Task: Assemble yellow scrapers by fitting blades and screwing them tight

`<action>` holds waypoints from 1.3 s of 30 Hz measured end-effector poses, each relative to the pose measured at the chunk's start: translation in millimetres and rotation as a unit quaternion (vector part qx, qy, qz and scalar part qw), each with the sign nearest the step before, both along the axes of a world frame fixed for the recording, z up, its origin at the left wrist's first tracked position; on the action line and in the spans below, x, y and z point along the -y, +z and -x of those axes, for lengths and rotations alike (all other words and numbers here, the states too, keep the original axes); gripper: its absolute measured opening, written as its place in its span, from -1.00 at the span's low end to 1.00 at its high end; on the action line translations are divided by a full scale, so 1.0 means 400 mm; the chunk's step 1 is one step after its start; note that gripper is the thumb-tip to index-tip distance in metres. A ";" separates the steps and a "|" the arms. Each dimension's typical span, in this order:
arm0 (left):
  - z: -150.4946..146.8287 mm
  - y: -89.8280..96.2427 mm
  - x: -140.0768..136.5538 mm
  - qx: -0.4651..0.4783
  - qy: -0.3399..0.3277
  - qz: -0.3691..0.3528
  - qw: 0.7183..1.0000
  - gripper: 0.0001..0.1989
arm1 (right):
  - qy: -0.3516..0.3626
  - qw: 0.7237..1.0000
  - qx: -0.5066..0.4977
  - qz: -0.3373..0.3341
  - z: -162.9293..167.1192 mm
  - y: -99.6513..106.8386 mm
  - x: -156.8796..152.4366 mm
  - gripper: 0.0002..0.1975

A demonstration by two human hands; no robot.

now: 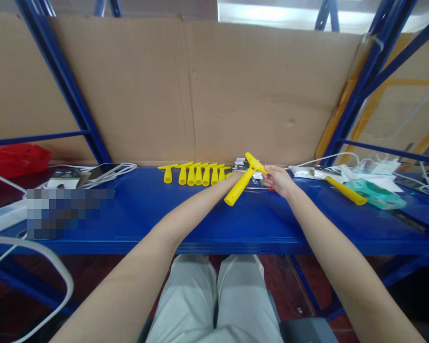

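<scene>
My right hand (279,179) is closed on one end of the crossbar of a yellow T-shaped handle (239,186), which looks like hollow plastic. The handle is tilted above the shelf, its round open end pointing down toward me. My left hand (237,176) reaches in behind this handle, close to a pile of small metal and white-wrapped parts (241,163). The handle hides its fingers, so their grip does not show. To the left, several more yellow T-shaped handles (198,175) stand in a row. A small red-tipped tool (271,189) lies below my right hand.
The blue shelf (200,224) has upright posts on both sides and a cardboard panel (236,90) behind. At right lie another yellow handle (346,191), a green packet (377,194) and white cables. A red bag (16,161) and coiled cable (123,170) sit at left.
</scene>
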State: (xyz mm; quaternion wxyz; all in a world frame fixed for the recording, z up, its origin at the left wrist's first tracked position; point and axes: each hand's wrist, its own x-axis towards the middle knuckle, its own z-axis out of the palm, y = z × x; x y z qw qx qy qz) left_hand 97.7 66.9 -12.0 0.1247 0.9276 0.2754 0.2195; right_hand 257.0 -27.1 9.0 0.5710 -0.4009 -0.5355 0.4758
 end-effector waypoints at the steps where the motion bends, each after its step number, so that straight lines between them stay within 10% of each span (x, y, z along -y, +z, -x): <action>1: 0.003 0.004 0.007 -0.007 0.013 -0.005 1.000 -0.82 | -0.001 1.000 0.002 0.001 0.000 -0.001 -0.001 -0.67; 10: 0.088 0.066 0.076 0.034 0.179 -0.019 0.983 -0.74 | 0.006 0.997 0.020 0.072 0.026 -0.006 0.010 -0.83; 23: 0.196 0.050 0.251 0.024 0.116 0.150 0.982 -0.11 | 0.041 0.991 0.051 0.113 0.105 -0.015 0.037 -0.92; 30: 0.223 0.034 0.223 0.065 0.116 0.276 0.952 -0.36 | 0.085 0.992 0.025 0.084 0.114 -0.006 0.050 -0.89; 39: 0.264 0.065 0.222 0.165 0.067 0.419 0.890 -0.34 | -0.151 0.950 0.272 0.017 0.031 -0.006 0.010 -0.88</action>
